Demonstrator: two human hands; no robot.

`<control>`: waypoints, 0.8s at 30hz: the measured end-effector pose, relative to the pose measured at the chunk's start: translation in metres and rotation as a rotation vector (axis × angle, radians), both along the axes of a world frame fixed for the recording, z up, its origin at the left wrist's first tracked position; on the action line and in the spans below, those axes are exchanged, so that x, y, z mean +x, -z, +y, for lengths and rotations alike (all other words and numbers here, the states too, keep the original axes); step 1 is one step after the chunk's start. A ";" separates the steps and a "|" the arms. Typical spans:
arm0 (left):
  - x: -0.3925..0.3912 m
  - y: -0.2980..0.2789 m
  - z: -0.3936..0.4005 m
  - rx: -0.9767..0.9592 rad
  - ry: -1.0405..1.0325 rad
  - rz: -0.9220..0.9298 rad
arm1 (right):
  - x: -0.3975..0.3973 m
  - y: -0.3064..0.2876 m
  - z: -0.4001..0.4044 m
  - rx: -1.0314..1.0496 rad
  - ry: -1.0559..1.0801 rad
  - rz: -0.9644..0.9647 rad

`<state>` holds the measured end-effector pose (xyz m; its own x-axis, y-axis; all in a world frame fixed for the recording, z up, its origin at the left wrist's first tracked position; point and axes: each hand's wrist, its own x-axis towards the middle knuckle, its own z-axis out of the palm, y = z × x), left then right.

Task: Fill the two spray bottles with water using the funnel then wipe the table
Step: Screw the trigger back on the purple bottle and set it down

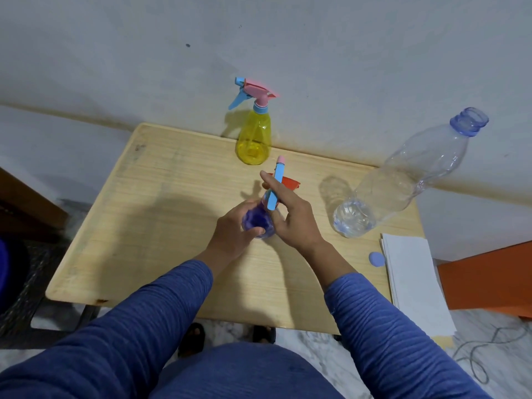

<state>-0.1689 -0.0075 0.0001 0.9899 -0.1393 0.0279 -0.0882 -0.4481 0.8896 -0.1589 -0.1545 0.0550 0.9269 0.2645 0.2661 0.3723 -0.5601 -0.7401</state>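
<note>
My left hand point(240, 230) grips the upright purple spray bottle point(257, 221), my right hand point(290, 214) pinches its spray head point(275, 187) directly above, axis vertical.

table point(161, 214): pale wood grain, matt, scuffed | yellow sprayer point(254, 139): translucent glossy plastic | purple sprayer point(257, 221): translucent plastic | water bottle point(403, 180): clear, thin, ribbed plastic, shiny | paper point(414, 280): white, matt sheets | sleeves point(144, 326): blue ribbed knit cloth | wall point(115, 53): matt plaster
</note>
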 end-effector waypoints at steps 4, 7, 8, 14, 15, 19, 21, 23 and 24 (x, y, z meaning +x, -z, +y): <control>-0.001 0.003 0.000 0.031 -0.006 -0.006 | 0.002 0.006 0.008 -0.034 0.088 -0.026; 0.001 0.003 0.000 0.049 -0.015 -0.016 | 0.002 0.005 0.009 -0.036 0.072 -0.021; 0.001 0.003 0.000 0.044 -0.011 -0.020 | 0.000 0.004 0.007 -0.036 0.048 -0.026; 0.000 0.001 0.000 0.027 -0.016 0.013 | 0.000 0.006 0.005 -0.042 0.072 -0.031; 0.000 0.000 0.000 0.038 -0.016 0.017 | 0.001 0.006 0.006 -0.034 0.072 -0.015; 0.001 0.000 0.000 0.041 -0.015 0.010 | -0.001 0.004 -0.003 0.050 0.006 0.041; 0.001 0.001 0.000 0.042 -0.027 0.007 | -0.003 0.003 -0.002 0.058 0.033 0.055; 0.000 0.002 -0.001 0.041 -0.035 0.009 | -0.004 0.003 0.003 0.051 0.083 0.025; -0.001 0.003 -0.001 0.042 -0.034 0.010 | -0.004 0.004 0.006 0.041 0.105 0.005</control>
<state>-0.1696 -0.0080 -0.0027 0.9942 -0.1068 0.0125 -0.0633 -0.4873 0.8709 -0.1630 -0.1488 0.0506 0.9504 0.1553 0.2696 0.3093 -0.5650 -0.7649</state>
